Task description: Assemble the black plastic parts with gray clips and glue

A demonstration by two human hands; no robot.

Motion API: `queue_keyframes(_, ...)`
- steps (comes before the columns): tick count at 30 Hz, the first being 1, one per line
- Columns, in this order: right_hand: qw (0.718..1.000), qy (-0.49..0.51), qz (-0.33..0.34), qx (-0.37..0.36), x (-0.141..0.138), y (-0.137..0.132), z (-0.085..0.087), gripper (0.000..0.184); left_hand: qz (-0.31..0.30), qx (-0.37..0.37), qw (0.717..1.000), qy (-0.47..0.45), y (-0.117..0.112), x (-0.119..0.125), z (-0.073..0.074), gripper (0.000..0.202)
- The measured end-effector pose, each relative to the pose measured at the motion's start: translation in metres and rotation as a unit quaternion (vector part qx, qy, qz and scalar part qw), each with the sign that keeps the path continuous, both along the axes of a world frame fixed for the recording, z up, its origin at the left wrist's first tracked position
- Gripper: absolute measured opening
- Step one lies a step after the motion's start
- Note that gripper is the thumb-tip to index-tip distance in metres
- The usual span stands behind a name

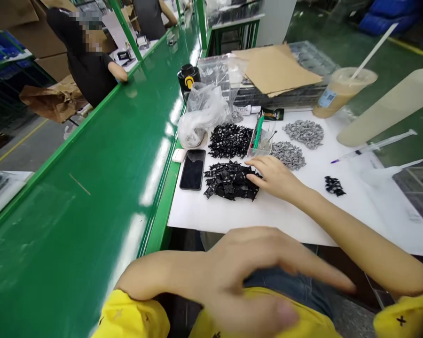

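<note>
My left hand [246, 277] is close to the camera, above my lap and in front of the table edge. Its thumb and fingers are spread apart, slightly blurred, and nothing shows between them. My right hand [273, 176] reaches over the right side of a pile of flat black plastic parts [229, 180], with its thumb and fingers apart. Behind this pile is another heap of smaller black parts [231, 141]. Two heaps of small grey parts [305, 134] lie beyond my right hand. Farther right sits a small cluster of black pieces [334, 186].
A phone [192, 170] and white earbud case [178, 155] lie by the green conveyor [102, 155]. A clear tray [262, 141] holds green-handled tweezers. At right stand a drink cup [333, 96], a pale roll [387, 110] and a syringe [377, 144]. Another person [88, 70] sits across the conveyor.
</note>
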State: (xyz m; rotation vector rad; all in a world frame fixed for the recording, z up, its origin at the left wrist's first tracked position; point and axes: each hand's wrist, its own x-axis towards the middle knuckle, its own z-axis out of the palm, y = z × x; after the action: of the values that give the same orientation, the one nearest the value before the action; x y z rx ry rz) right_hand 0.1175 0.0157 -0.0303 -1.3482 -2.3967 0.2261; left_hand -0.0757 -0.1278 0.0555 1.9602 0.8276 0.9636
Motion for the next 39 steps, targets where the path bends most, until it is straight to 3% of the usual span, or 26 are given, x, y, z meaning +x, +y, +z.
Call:
queue_keyframes(1, 1.0, -0.003, 0.002, -0.003, -0.001, 0.003, 0.001, 0.037, -0.094, -0.024, 0.995, 0.0, 0.012, 0.008, -0.005, 0.031)
queue_keyframes(4, 1.0, 0.004, 0.001, -0.005, -0.001, 0.005, 0.007, 0.028, -0.132, -0.069, 0.987, 0.053, 0.039, 0.031, -0.037, 0.025)
queue_keyframes(7, 0.999, 0.044, -0.014, 0.002, 0.002, -0.002, 0.017, 0.024, -0.067, -0.132, 0.985, 0.087, 0.052, 0.043, -0.077, 0.025)
queue_keyframes(9, 0.994, 0.099, -0.037, -0.003, 0.008, -0.014, 0.023, 0.024, -0.021, -0.195, 0.98, 0.032, 0.057, 0.044, -0.094, 0.025)
queue_keyframes(11, 0.981, 0.173, -0.069, -0.046, 0.014, -0.033, 0.026, 0.024, 0.007, -0.259, 0.964, -0.061, 0.06, 0.041, -0.102, 0.032)
queue_keyframes(14, 0.956, 0.238, -0.08, -0.153, 0.018, -0.066, 0.025, 0.025, 0.049, -0.301, 0.939, -0.159, 0.065, 0.038, -0.103, 0.038)
queue_keyframes(18, 0.952, 0.218, -0.053, -0.21, 0.017, -0.093, 0.017, 0.021, 0.074, -0.284, 0.946, -0.135, 0.068, 0.039, -0.099, 0.042)
queue_keyframes(21, 0.942, 0.229, -0.08, -0.232, 0.031, -0.097, 0.013, 0.02, 0.084, -0.307, 0.939, -0.132, 0.067, 0.04, -0.096, 0.045)
queue_keyframes(24, 0.928, 0.251, -0.19, -0.202, 0.066, -0.093, 0.008, 0.03, 0.092, -0.366, 0.914, -0.145, 0.066, 0.041, -0.096, 0.046)
queue_keyframes(27, 0.902, 0.234, -0.346, -0.109, 0.11, -0.083, 0.003, 0.034, 0.095, -0.399, 0.898, -0.16, 0.067, 0.042, -0.097, 0.047)
queue_keyframes(29, 0.896, 0.189, -0.399, -0.055, 0.134, -0.076, 0.0, 0.033, 0.104, -0.406, 0.89, -0.179, 0.068, 0.043, -0.098, 0.049)
queue_keyframes(34, 0.962, 0.035, -0.271, 0.002, 0.157, -0.068, -0.014, 0.03, 0.115, -0.417, 0.88, -0.197, 0.068, 0.043, -0.1, 0.051)
queue_keyframes(39, 0.965, -0.003, -0.26, -0.022, 0.153, -0.069, -0.025, 0.033, 0.097, -0.427, 0.877, -0.196, 0.067, 0.044, -0.099, 0.051)
